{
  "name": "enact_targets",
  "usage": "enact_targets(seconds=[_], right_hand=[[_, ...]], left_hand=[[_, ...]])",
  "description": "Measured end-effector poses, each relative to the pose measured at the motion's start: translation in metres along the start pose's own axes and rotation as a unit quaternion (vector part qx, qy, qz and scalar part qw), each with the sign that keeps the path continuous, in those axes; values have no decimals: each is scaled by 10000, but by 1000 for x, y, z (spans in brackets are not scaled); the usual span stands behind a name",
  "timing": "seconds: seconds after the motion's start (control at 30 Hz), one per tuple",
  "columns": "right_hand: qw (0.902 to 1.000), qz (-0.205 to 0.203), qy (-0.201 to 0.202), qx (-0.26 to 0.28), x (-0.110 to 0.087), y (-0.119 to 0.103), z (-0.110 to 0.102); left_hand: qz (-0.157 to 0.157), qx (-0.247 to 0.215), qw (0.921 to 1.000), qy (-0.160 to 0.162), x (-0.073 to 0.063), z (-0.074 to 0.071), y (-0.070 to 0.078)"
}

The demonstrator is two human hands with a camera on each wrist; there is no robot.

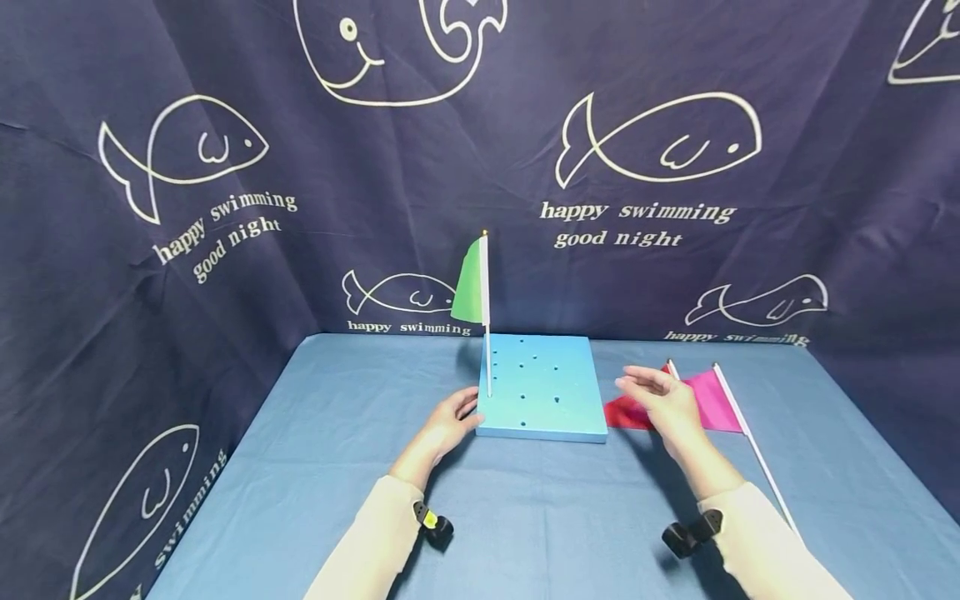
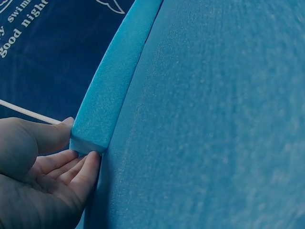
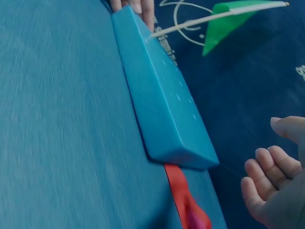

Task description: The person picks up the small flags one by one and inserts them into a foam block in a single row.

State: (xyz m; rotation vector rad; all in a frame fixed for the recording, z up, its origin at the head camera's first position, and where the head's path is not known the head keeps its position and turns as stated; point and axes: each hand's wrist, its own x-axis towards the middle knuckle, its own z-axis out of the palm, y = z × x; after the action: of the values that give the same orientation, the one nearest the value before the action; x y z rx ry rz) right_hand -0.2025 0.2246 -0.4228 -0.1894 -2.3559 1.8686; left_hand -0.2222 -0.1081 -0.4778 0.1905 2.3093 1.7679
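Note:
Near the table's far side lies a thick blue board (image 1: pixel 540 417) with several small holes in its top. A green flag (image 1: pixel 469 287) on a white pole stands upright in a hole near the board's left edge. My left hand (image 1: pixel 448 421) grips the board's near left corner, its thumb (image 2: pixel 55 136) and fingers on different faces. To the right of the board, my right hand (image 1: pixel 670 412) hovers with relaxed fingers and nothing between them. Below and behind it lie a red flag (image 1: pixel 628 415), partly hidden by the hand, and a pink flag (image 1: pixel 716 404) on a white pole.
A blue cloth covers the table (image 1: pixel 315 500). Dark blue curtains (image 1: pixel 420 183) with white fish drawings and lettering rise behind the table and at its sides. The pink flag's pole (image 1: pixel 768 475) runs toward the near right, partly beneath the right sleeve (image 1: pixel 772 546).

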Motion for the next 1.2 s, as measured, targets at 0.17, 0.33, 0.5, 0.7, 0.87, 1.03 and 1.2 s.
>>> enact_targets(seconds=[0.17, 0.33, 0.5, 0.7, 0.87, 1.03, 1.2], right_hand=[[9995, -76, 246, 183, -6, 9, -19], [9992, -83, 391, -62, -17, 20, -36], [9969, 196, 675, -352, -24, 27, -53], [9937, 455, 811, -627, -26, 32, -72], [9899, 491, 945, -935, -28, 38, -90], [9837, 485, 1096, -1339, -29, 43, -107], [9720, 623, 1258, -1884, -31, 50, -119]], left_hand=[[-4, 59, 10000, -26, -3, 1, 0], [-20, 91, 10000, -13, -6, 2, -1], [106, 46, 9999, -53, -8, 4, -1], [86, 30, 10000, -20, -8, 3, -1], [29, 105, 9999, 5, -8, 3, 2], [61, 77, 9999, 24, -7, 3, 3], [66, 118, 9999, 60, -5, 2, 2]])
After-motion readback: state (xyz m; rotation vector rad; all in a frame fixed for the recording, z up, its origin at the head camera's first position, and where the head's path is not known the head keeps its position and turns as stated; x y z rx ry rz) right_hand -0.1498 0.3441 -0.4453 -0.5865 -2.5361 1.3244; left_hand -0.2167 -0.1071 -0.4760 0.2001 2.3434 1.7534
